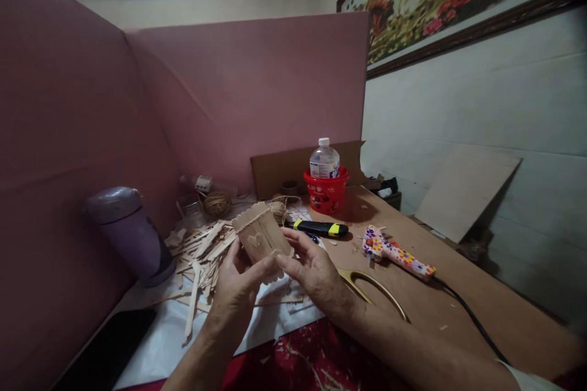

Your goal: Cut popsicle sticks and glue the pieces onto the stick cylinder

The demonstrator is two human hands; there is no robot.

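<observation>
Bare forearms [202, 342] reach in from the bottom edge. Far left, a purple tumbler [132, 241] sits lidded, contents hidden. The left hand [239, 278] pinches the wooden stick piece [270, 238] between thumb and fingers, tilted above the table [394, 214]; the right hand [316, 266] pinches its lower right corner. Light, even pressure at the edges would probably spare the twine [253, 220] and small heart [254, 240]. Beyond, a red bucket [326, 197] holds a capped clear bottle [321, 166]; any liquid is indistinct.

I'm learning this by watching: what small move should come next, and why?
Perhaps lift the thumb of the right hand to check the lower edge of the wooden piece: that thumb covers part of the edge, and the left hand also grips the piece, likely enough support.
</observation>
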